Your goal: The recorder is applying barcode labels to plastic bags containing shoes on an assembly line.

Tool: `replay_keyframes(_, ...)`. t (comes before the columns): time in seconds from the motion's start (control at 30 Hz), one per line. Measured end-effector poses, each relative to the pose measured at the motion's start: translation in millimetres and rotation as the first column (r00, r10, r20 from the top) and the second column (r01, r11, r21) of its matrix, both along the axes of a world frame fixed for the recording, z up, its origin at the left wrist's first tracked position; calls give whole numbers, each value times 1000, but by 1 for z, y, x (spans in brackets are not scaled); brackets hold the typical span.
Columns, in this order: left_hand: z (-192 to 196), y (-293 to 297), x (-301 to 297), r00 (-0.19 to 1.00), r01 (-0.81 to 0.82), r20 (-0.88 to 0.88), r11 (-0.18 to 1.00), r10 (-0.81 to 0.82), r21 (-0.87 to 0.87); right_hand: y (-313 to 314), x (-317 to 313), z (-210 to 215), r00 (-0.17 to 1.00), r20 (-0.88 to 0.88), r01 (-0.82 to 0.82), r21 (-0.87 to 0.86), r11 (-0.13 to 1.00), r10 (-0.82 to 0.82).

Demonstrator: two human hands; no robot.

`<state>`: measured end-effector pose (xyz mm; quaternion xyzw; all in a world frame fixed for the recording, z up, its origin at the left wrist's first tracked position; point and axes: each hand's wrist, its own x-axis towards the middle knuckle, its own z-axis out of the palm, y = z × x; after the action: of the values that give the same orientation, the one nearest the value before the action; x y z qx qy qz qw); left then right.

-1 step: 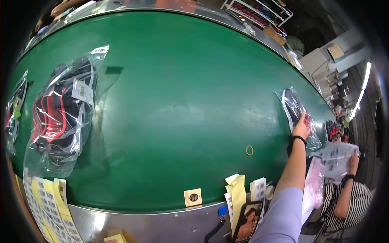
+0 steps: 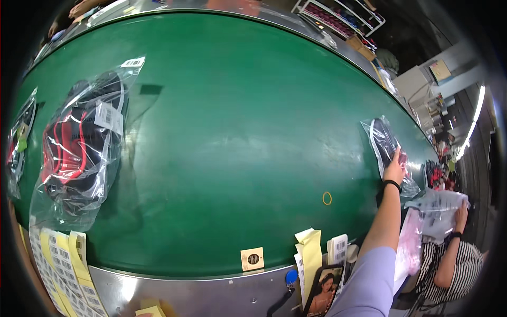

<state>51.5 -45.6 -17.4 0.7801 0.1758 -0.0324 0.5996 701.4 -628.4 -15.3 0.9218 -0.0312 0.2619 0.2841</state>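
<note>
At the right of the green table, my right hand [image 2: 394,170] has its fingers closed over a clear plastic bag of dark shoes with white soles [image 2: 384,140]. The shoe toes point away from me, and the palm side is hidden. Only fingertips of my left hand [image 2: 143,315] show at the lower edge, against a small yellow paper piece [image 2: 153,310] that they seem to pinch. A larger bagged pair of black and red shoes [image 2: 79,142] lies at the left, with a white label on the bag. Another bagged pair [image 2: 21,142] lies farther left.
Yellow-backed label sheets [image 2: 60,259] hang over the near left edge. Along the near metal edge are a square card [image 2: 252,259], label strips [image 2: 309,251] and a phone [image 2: 323,293]. A rubber band [image 2: 327,198] lies on the green surface [image 2: 222,158]. A co-worker in stripes [image 2: 459,269] handles a plastic bag [image 2: 441,211].
The whole view has shifted very slightly. My right hand stays on the bagged shoes, and nothing has been taken up or let go.
</note>
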Motion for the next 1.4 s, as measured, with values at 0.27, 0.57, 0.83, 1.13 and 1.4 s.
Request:
replay_keyframes(0.27, -15, -3, -5, 998, -7, 51, 951, 24, -310, 139, -8, 32, 810, -270, -268, 619, 738, 520)
replay_keyframes(0.57, -11, -11, 14, 987, -90, 65, 839, 147, -537, 466, -243, 79, 470, -12, 412, 887, -207, 882)
replay_keyframes(0.83, -2, -11, 15, 988, -45, 99, 843, 115, -536, 471, -135, 66, 787, 108, 139, 928, -346, 608)
replay_keyframes(1.13, 22, -4, 22, 999, -54, -26, 931, 48, -361, 555, -105, -25, 765, -104, 235, 964, -125, 636)
replay_keyframes(1.4, 20, -2, 21, 994, -69, 53, 940, 92, -335, 507, -123, -28, 717, -97, 307, 933, -188, 691)
